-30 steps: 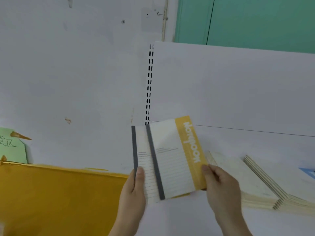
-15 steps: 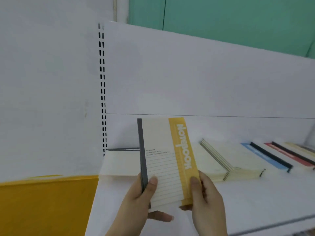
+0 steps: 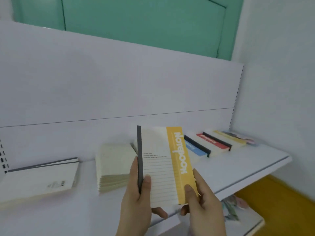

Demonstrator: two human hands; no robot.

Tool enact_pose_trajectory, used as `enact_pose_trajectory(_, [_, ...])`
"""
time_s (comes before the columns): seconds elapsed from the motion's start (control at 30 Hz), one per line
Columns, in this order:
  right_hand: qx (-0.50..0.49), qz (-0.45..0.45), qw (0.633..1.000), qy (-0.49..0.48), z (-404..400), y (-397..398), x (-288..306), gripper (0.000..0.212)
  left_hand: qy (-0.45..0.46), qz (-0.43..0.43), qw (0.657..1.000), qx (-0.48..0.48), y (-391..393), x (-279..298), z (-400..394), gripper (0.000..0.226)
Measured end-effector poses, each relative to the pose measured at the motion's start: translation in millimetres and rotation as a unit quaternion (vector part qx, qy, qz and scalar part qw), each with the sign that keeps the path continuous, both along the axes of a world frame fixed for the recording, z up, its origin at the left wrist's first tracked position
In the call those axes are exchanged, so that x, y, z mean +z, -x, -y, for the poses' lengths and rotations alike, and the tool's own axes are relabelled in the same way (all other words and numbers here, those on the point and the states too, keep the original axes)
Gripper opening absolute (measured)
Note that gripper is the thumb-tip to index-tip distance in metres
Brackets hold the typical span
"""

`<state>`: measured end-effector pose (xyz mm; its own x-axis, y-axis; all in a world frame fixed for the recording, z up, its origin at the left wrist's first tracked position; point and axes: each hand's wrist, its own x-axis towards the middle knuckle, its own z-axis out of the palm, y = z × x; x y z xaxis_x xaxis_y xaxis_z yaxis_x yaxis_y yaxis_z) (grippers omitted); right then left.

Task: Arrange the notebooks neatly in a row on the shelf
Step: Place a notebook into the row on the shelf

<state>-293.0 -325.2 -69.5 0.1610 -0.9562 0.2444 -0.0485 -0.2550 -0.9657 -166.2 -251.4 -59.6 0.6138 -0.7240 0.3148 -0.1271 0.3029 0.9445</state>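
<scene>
As held, notebook (image 3: pixel 163 166) in both hands.

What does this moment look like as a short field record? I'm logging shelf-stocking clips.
held item: yellow-striped notebook, upright, cover facing the camera
left hand: grips its dark spine edge
right hand: grips its yellow edge
shelf: white
on shelf, left: grey-spined notebooks, lying flat
on shelf, centre: cream stack
on shelf, right: overlapping row, blue notebook, red notebook, yellow one
</scene>
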Motion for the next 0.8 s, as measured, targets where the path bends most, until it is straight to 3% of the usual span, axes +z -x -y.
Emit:
enact_pose_trajectory(0.17, [-0.039,-0.007,0.999,-0.006,80.2,83.0,-6.4,0.049,-0.009,-0.004,1.0,-0.017,84.1,-4.7,78.4,0.06])
enact_pose_trajectory(0.3, [-0.047,-0.08,0.994,0.063,134.4,140.4,-10.1,0.043,-0.02,0.011,1.0,-0.003,132.3,-7.1,139.4,0.063])
enact_pose_trajectory(0.47, [-0.004,-0.207,0.969,0.132,198.0,195.4,-9.8,0.067,-0.037,-0.007,0.999,-0.023,170.1,1.1,208.1,0.057])
enact_pose_trajectory(0.6, [0.022,-0.243,0.961,0.134,248.7,220.7,-13.7,0.079,-0.053,0.04,0.998,-0.022,186.9,9.3,262.4,0.051])
enact_pose_trajectory(0.8, [-0.026,-0.312,0.931,0.19,345.1,243.9,-14.9,0.075,-0.085,0.131,0.987,-0.043,191.0,3.3,361.9,0.054])
